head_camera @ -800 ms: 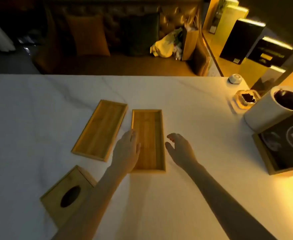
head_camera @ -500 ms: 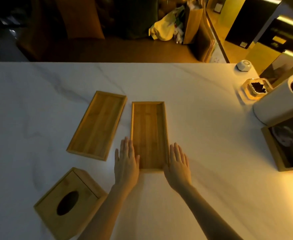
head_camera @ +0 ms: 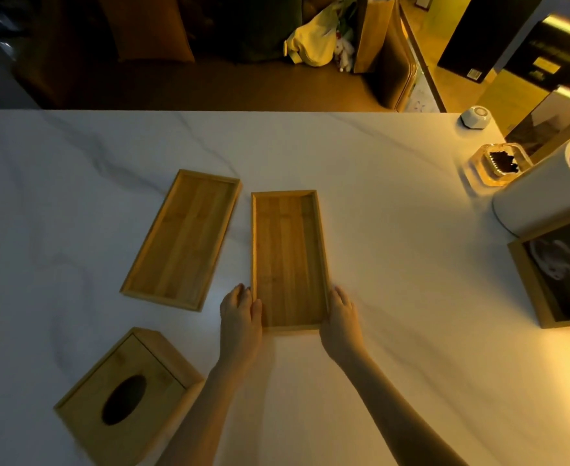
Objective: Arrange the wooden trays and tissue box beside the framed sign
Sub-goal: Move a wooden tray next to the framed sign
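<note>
Left hand (head_camera: 241,317) and right hand (head_camera: 342,319) press flat against opposite long sides of the right tray (head_camera: 288,257), near end. The tray lies on the bench (head_camera: 394,203), beside the left tray (head_camera: 182,238); tissue box (head_camera: 125,395) nearer, framed sign (head_camera: 559,277) far right.

Both hands clamp the near end of the right tray (head_camera: 288,260), left hand (head_camera: 240,317), right hand (head_camera: 342,319), on the marble table (head_camera: 394,230).

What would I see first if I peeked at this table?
Two bare hands, the left hand and right hand, press the long sides of a flat rectangular wooden tray mid-table. A second matching wooden tray lies angled to its left, and a wooden tissue box with an oval hole sits nearest.
</note>
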{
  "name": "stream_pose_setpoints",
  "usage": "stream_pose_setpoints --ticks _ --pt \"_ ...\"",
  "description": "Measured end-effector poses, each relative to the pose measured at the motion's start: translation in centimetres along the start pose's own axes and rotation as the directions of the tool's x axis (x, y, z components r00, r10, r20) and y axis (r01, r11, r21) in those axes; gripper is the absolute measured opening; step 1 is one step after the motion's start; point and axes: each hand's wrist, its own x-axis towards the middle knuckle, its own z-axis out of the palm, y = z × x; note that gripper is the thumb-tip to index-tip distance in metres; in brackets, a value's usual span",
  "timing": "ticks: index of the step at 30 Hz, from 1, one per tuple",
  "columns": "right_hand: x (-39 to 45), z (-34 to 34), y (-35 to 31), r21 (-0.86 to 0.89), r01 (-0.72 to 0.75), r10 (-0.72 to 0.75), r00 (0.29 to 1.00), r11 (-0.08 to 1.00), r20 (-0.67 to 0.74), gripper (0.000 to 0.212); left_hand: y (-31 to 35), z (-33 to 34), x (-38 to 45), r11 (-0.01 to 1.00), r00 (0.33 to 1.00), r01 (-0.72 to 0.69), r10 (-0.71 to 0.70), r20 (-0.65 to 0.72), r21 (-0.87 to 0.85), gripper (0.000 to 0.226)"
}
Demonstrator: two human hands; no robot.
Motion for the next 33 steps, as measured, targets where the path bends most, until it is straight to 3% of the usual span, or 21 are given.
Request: stream_pose_setpoints --ticks 3,5,12,18,29,33 --pt "-0.2 -1.6 -0.9 0.088 -0.048 0.042 0.997 0.995 0.068 0.035 1.2 -1.3 0.0 0.981 0.992 0.103 -0.089 0.09 -0.166 0.035" --pt "-0.6 -2.7 -1.6 0.141 -0.045 0.03 0.994 0.989 0.105 0.035 1.5 -2.0 0.0 0.953 0.983 0.149 -0.115 0.14 -0.263 0.036" --pt "-2.3 -5.8 -2.8 0.33 -0.035 -0.019 0.987 0.943 0.157 0.035 1.5 -5.2 0.2 0.837 0.952 0.235 -0.095 0.291 -0.495 0.03" --pt "-3.8 -7.7 -3.1 0.463 -0.065 -0.036 0.978 0.884 0.206 0.038 1.5 -7.1 -0.4 0.778 0.914 0.274 -0.029 0.404 -0.565 0.034" --pt "-6.7 -12.2 0.0 0.547 0.08 -0.108 0.994 0.833 0.019 0.04 5.9 -6.5 -3.8 0.748 0.929 0.085 0.179 0.324 -0.658 0.038" --pt "-7.0 -15.2 2.7 0.527 0.106 -0.095 0.994 0.843 -0.048 0.039 9.3 -4.2 -5.2 0.764 0.94 0.042 0.187 0.284 -0.644 0.038"
